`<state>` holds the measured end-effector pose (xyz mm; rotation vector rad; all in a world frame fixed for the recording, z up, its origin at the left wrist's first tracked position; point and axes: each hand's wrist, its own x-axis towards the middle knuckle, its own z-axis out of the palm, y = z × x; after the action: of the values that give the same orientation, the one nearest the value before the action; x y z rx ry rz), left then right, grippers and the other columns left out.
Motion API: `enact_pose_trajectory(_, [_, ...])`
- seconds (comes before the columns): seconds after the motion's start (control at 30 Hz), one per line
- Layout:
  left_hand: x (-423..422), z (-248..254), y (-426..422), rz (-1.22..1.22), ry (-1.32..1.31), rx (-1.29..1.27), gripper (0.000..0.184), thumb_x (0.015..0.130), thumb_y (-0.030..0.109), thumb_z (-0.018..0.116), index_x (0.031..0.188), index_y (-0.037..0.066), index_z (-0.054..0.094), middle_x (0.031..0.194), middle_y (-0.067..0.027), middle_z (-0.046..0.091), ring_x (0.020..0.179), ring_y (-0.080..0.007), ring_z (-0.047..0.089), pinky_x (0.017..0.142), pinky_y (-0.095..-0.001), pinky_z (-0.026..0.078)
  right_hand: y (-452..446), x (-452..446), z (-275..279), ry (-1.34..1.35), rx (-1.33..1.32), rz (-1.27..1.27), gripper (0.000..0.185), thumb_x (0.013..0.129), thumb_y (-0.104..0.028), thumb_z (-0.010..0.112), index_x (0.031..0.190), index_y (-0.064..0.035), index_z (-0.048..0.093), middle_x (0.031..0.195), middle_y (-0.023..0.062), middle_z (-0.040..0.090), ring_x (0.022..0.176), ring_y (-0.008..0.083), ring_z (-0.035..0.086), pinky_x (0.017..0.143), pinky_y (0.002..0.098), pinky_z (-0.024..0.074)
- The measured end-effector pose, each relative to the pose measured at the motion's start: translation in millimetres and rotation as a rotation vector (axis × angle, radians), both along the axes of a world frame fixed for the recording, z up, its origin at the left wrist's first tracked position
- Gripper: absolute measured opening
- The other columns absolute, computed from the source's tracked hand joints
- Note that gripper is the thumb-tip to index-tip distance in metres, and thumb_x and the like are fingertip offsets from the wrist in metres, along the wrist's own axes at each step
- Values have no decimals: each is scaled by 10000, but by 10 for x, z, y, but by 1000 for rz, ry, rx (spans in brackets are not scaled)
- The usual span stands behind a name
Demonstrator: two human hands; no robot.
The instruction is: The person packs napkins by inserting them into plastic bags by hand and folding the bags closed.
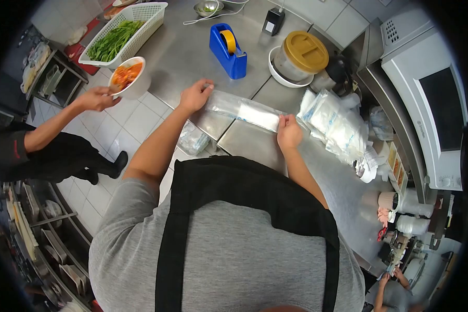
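Note:
A long, narrow clear plastic bag (244,110), folded flat and whitish towards its right end, lies along the steel counter's front edge. My left hand (195,95) is closed at its left end, fingers curled. At the other end my right hand (290,132) pinches the bag between thumb and fingers. Just beyond the bag stands a blue tape dispenser (228,54) with a yellow roll. A pile of plastic bags (334,122) lies to the right of my right hand.
At left, a co-worker's hand (96,99) holds a white bowl of orange-red food (135,78). Behind it sits a white basket (145,32) of greens. A gold-lidded container (306,52) and a black adapter (273,21) stand at the back, a microwave (424,99) at right.

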<state>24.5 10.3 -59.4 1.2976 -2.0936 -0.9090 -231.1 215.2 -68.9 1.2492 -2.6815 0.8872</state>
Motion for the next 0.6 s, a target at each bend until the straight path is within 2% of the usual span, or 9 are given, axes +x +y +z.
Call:
enact_pose_trajectory(0.1, [-44, 4, -175, -190, -239, -91, 290, 858, 377, 604, 1038, 153, 640, 801, -72, 631, 862, -246, 598, 769, -383, 463, 1, 10, 13, 0, -25, 10, 251, 878, -369, 582, 812, -127, 588, 671, 122, 647, 644, 366, 627, 596, 484, 482])
enact_pose_trajectory(0.2, [-78, 8, -217, -271, -419, -116, 253, 835, 337, 631, 998, 143, 641, 916, -96, 615, 939, -265, 574, 790, -381, 456, 16, 20, 7, 47, -40, 3, 243, 870, -355, 591, 800, -123, 582, 656, 124, 640, 628, 365, 622, 591, 483, 478])
enact_pose_trajectory(0.3, [-103, 237, -23, 77, -438, -304, 194, 810, 273, 649, 944, 133, 632, 1002, -102, 604, 945, -281, 580, 776, -393, 458, -5, 1, -59, 47, -55, 2, 234, 861, -343, 599, 785, -122, 579, 647, 131, 635, 620, 367, 618, 590, 485, 475])
enact_pose_trajectory(0.4, [-293, 372, 62, -374, 21, -663, 145, 804, 220, 644, 911, 128, 611, 987, -87, 611, 972, -274, 578, 786, -416, 456, -15, -2, -92, 69, -74, -17, 246, 854, -346, 610, 776, -116, 571, 642, 139, 631, 618, 366, 617, 593, 484, 475])
enact_pose_trajectory(0.5, [-456, 455, 278, -676, -179, -527, 133, 787, 170, 642, 887, 107, 581, 977, -79, 616, 947, -280, 591, 769, -418, 470, -1, 17, -16, 48, -132, 27, 252, 845, -355, 618, 767, -120, 570, 611, 136, 621, 589, 376, 608, 581, 491, 470])
enact_pose_trajectory(0.53, [-444, 441, 309, -643, -210, -451, 132, 783, 157, 640, 883, 102, 573, 942, -86, 620, 906, -287, 599, 751, -414, 477, 34, 27, 64, -115, -61, 29, 203, 837, -298, 639, 842, -101, 591, 721, 135, 643, 702, 345, 625, 644, 446, 478])
enact_pose_trajectory(0.6, [-420, 306, 363, -577, -258, -296, 133, 776, 132, 636, 876, 93, 558, 873, -101, 626, 825, -303, 616, 715, -405, 489, 125, 35, 97, -145, -314, 74, 182, 830, -239, 646, 912, -84, 596, 852, 134, 631, 824, 331, 599, 722, 424, 466])
